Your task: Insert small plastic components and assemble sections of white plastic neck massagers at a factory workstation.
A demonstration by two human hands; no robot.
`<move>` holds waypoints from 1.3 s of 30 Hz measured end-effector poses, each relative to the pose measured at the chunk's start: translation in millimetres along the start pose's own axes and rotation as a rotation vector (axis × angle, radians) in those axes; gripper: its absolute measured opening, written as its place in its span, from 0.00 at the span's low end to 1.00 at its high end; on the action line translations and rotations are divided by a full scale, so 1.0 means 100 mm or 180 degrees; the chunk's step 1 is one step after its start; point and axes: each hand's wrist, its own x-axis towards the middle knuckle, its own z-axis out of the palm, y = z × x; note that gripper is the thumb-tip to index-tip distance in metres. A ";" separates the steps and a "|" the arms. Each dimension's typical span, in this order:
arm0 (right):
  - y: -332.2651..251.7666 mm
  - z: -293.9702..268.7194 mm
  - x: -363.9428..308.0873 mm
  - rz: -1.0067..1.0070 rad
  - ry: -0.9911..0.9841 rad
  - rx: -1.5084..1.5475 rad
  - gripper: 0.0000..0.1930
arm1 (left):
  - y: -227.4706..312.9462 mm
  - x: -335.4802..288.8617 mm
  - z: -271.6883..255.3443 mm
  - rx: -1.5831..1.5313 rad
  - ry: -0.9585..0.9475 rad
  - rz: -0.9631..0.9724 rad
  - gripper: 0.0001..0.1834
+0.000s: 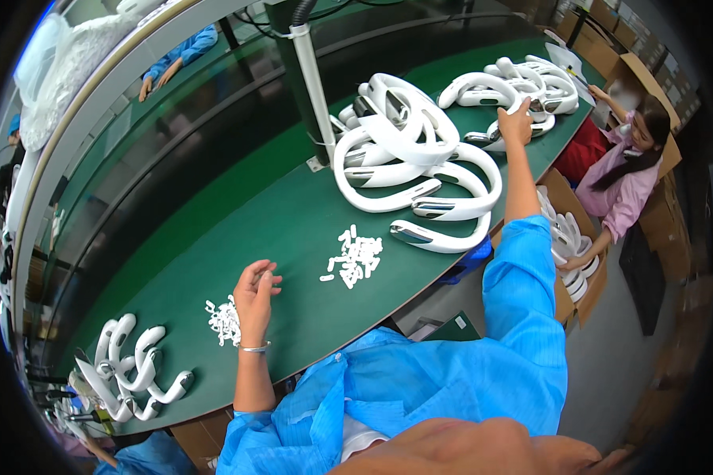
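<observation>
White U-shaped bands [474,81] at the far right end of the green bench [293,214]: that's where our right grip [516,125] is, arm stretched out, fingers on or just over them. We can't tell whether it is closed on one; the pile and fingers hide the contact. Left grip [255,301]: fingers loosely bent, nothing visible in it, just beside a heap of small white pieces [225,323]. A second heap [355,257] of the same lies between the left grip and a larger stack of bands [408,142] near the front edge. More bands [139,374] at the bench's left end, beyond the first heap.

Doing this well, as we judge it: pick a band on the outside of the pile, take it by the white curve rather than the shiny dark end, and lift it clear before pulling, since bands overlap and could drag a neighbour along. Long reach, so we'd lean in for a surer hold. Bring it over the larger stack, not through it; bands near the edge look easy to knock off. We'd keep the left grip off the loose pieces, which would probably scatter, and free to steady the other end. Mind the co-worker [626,170] past the bench's right end, one hand in an open carton [563,305] of bands.
</observation>
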 end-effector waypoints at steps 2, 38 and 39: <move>0.17 0.13 0.13 -0.0584 -0.0388 -0.0233 0.34 | 0.04 0.00 -0.07 0.0102 -0.0029 0.0004 0.14; -1.38 -0.81 -5.09 -0.4973 -0.3867 0.1463 0.20 | -0.50 -1.89 -3.16 0.3948 0.3629 -0.2322 0.29; -1.38 -0.76 -5.18 -0.5059 -0.3828 0.1382 0.20 | -0.49 -1.85 -3.16 0.3935 0.3736 -0.2160 0.27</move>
